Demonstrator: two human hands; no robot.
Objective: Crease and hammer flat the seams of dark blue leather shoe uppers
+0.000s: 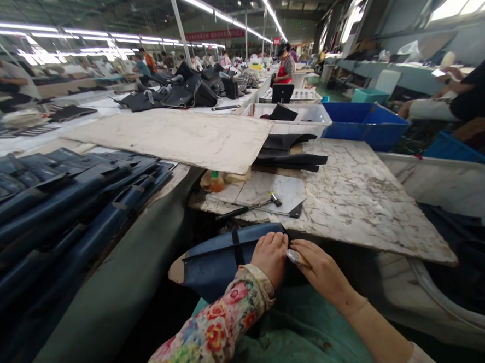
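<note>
A dark blue leather piece with a black strap across it lies on my lap, in front of the marble slab. My left hand, in a floral sleeve, curls its fingers over the piece's right edge. My right hand meets it there, fingers closed on a small pale object that I cannot name. A hammer lies on the slab just beyond my hands, next to a dark flat blade.
Stacked dark blue pieces fill the left bench. A large worn board rests at the slab's far edge, with black leather pieces and an orange-capped bottle below it. Blue bins stand beyond. A seated person is right.
</note>
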